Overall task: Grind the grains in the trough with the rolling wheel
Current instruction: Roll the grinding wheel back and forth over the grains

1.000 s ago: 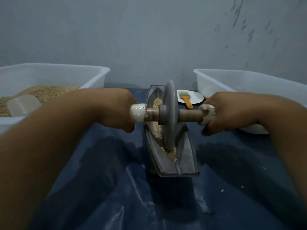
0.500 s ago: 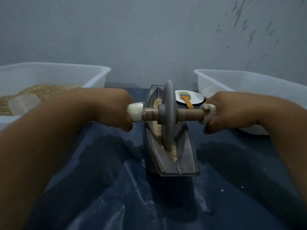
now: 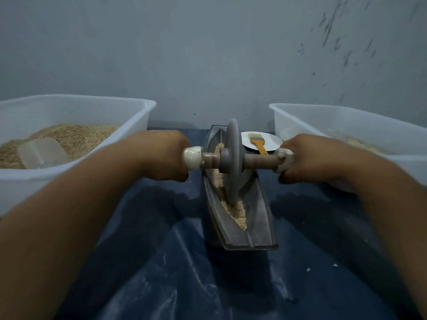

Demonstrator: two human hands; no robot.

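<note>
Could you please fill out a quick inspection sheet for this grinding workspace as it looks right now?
Surface: dark blue sheet, dusty, with a few white crumbs.
Job's things: wheel stands upright in the trough; grains lie along the groove.
Clutter: brush on a white plate; left tub holds grain and a clear scoop; right tub.
Hands: left hand and right hand each grip an axle end.
Cables: nothing seen.
Surroundings: grey wall, marked at upper right.
</note>
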